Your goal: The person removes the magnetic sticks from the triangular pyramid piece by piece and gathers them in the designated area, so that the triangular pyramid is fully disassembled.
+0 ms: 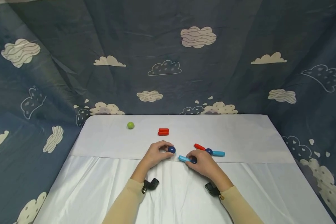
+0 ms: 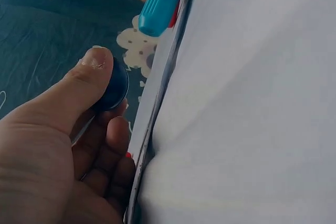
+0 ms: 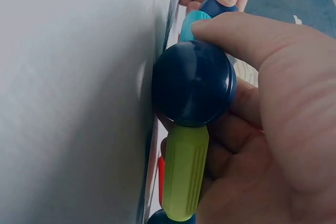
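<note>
My left hand (image 1: 156, 153) pinches a dark blue ball (image 1: 171, 149) between thumb and fingers; the left wrist view shows the thumb along the ball's side. Just to its right, my right hand (image 1: 202, 161) grips a toy piece made of a light blue stick (image 1: 184, 158), a second dark blue ball (image 3: 193, 83) and a green stick (image 3: 185, 174). From that ball, the light blue stick points toward the left hand and the green stick the other way. A short gap separates the left hand's ball from the stick's end. In the head view the green stick is hidden by the right hand.
Right behind the right hand lies a joined piece: a red stick (image 1: 199, 147), a dark blue ball (image 1: 209, 151) and a light blue stick (image 1: 218, 153). Farther back on the white table (image 1: 240, 133) are two red sticks (image 1: 163, 132) side by side and a green ball (image 1: 130, 125).
</note>
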Demonstrator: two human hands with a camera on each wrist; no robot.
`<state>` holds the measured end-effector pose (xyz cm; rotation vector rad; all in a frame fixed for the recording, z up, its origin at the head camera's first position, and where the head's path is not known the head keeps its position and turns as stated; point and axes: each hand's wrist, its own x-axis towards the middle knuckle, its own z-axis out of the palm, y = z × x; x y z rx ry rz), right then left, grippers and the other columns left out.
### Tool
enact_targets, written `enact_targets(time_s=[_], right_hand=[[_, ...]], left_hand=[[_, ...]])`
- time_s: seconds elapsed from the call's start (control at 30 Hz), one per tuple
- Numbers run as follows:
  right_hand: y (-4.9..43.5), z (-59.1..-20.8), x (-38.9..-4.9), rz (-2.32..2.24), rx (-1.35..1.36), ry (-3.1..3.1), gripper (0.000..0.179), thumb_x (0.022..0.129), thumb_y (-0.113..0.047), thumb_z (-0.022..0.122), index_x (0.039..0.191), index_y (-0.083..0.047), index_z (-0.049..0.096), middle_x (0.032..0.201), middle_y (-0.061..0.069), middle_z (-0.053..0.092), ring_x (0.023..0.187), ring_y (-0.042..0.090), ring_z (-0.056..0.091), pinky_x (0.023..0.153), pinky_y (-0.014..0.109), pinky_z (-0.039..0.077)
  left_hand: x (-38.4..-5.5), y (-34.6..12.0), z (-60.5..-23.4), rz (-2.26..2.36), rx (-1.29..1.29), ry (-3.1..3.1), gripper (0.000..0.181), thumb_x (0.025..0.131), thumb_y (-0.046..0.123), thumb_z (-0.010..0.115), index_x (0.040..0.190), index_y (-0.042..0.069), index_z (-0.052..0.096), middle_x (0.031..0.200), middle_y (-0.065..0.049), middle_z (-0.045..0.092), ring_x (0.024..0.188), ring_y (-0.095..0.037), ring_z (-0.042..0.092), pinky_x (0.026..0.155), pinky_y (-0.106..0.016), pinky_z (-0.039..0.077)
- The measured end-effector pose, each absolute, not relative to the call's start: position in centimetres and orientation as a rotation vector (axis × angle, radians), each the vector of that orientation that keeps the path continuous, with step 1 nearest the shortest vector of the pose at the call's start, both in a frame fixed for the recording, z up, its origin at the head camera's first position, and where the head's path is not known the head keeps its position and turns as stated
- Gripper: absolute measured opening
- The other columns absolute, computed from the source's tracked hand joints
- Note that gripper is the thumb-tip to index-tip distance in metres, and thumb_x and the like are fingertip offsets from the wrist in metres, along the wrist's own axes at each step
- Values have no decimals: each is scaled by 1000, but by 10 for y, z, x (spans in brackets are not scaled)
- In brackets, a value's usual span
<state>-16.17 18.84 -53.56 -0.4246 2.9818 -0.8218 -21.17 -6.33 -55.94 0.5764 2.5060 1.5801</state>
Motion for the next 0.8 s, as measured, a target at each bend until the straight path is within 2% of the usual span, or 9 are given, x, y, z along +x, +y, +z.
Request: enact_targets(time_s=[0.23, 0.53, 0.67, 0.8], right_hand=[[188, -536, -161, -808, -396, 2966, 21, 90, -26, 86, 106, -15, 79, 91, -7, 71, 82, 8, 58, 83, 34, 57], [189, -535, -162, -827, -386, 2978, 20, 89, -24, 86, 105, -14, 79, 89, -7, 70, 81, 8, 57, 81, 33, 56], [189, -535, -162, -825, -386, 2983, 19, 89, -24, 86, 104, -14, 79, 88, -7, 70, 81, 8, 57, 81, 33, 56], [188, -535, -160, -817, -377, 2980, 19, 89, -25, 87, 104, -15, 79, 89, -8, 70, 81, 8, 57, 82, 33, 56]], left_hand=[[-211, -67, -554, 1631, 454, 2538, 41, 89, 28, 88, 127, 22, 75, 98, 6, 72, 97, -14, 66, 94, -36, 54], [-218, -95, -537, 1829, 323, 2611, 36, 87, 19, 89, 121, 22, 77, 112, -4, 76, 106, -24, 68, 99, -46, 56], [-225, -117, -530, 1975, 241, 2643, 41, 88, 16, 88, 127, 15, 75, 116, -10, 77, 108, -23, 66, 95, -38, 53], [-232, -145, -525, 2116, 74, 2685, 47, 90, 11, 84, 135, 8, 70, 122, -15, 75, 104, -10, 64, 87, -24, 47]])
